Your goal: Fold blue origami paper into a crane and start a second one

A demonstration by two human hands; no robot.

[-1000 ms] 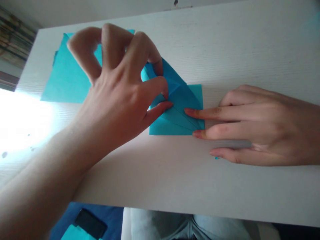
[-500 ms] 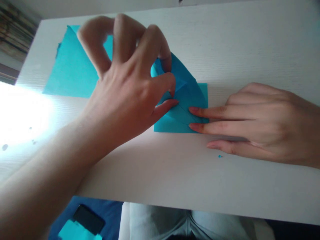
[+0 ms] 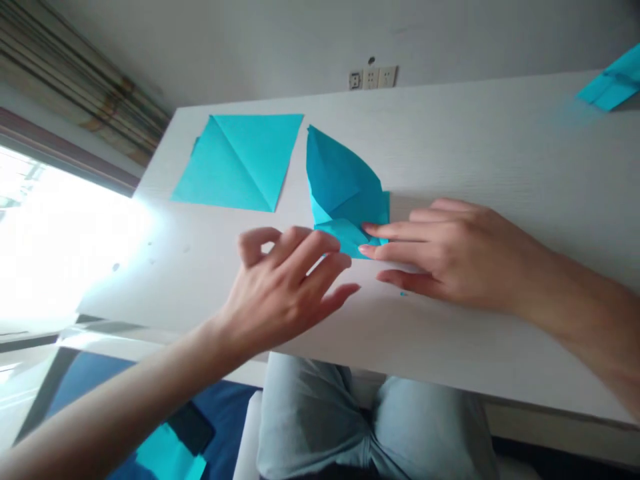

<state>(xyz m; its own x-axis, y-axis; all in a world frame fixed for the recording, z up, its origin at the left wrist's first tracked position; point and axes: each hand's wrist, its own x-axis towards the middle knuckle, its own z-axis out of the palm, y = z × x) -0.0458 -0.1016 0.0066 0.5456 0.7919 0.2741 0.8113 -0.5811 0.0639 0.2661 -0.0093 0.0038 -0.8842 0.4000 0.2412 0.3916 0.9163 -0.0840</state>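
A partly folded sheet of blue paper [image 3: 345,177] lies in front of me on the table, one large flap standing up and leaning back. My right hand [image 3: 445,253] presses on its lower right part with two outstretched fingertips, the thumb apart and resting lower down. Just below and left of the paper hovers my left hand [image 3: 297,283], its fingers loosely bent and apart, with nothing between thumb and forefinger. Part of the paper's lower edge is hidden behind the left fingers.
A flat blue sheet [image 3: 250,160] with a diagonal crease lies at the back left. Another folded blue paper [image 3: 613,80] sits at the far right. A tiny blue scrap [image 3: 403,294] is near my right thumb. Below the table are a dark phone [image 3: 193,427] and more blue paper [image 3: 167,453].
My left hand has let go of the raised flap and drawn back toward me. The right fingers stay on the paper. The view has tilted up, showing the wall and sockets.
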